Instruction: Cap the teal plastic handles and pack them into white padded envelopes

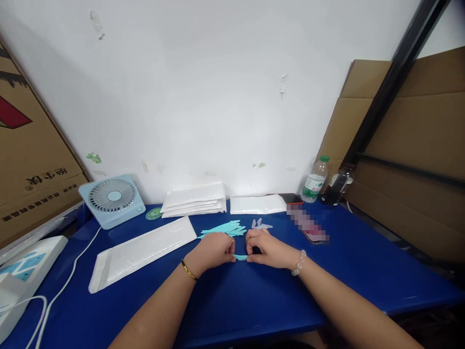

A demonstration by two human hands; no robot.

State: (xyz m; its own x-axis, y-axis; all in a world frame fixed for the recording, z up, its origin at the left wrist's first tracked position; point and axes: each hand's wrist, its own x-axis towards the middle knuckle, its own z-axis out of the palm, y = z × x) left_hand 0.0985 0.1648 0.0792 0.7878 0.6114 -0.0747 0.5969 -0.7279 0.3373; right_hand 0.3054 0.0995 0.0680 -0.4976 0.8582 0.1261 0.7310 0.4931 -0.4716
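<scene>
Between my two hands is a small turquoise strip (pixel 240 258), held just above or on the blue table (pixel 250 300); I cannot tell which. My left hand (pixel 215 249) pinches its left end, and my right hand (pixel 271 248) pinches the right end between thumb and fingers. The fingers hide both ends. Right behind my left hand lies a loose pile of similar turquoise strips (pixel 225 228). A few small translucent pieces (pixel 261 225) lie behind my right hand. To the left, a long white padded envelope (pixel 145 252) lies flat at a slant.
Against the wall are a stack of white envelopes (pixel 194 199), another white envelope (pixel 257 204) and a dark phone (pixel 292 198). A blue fan (pixel 114 198) and power strip (pixel 32 276) stand left. Right are a water bottle (pixel 314 182), a dark jar (pixel 336 186) and a blurred phone (pixel 308 225).
</scene>
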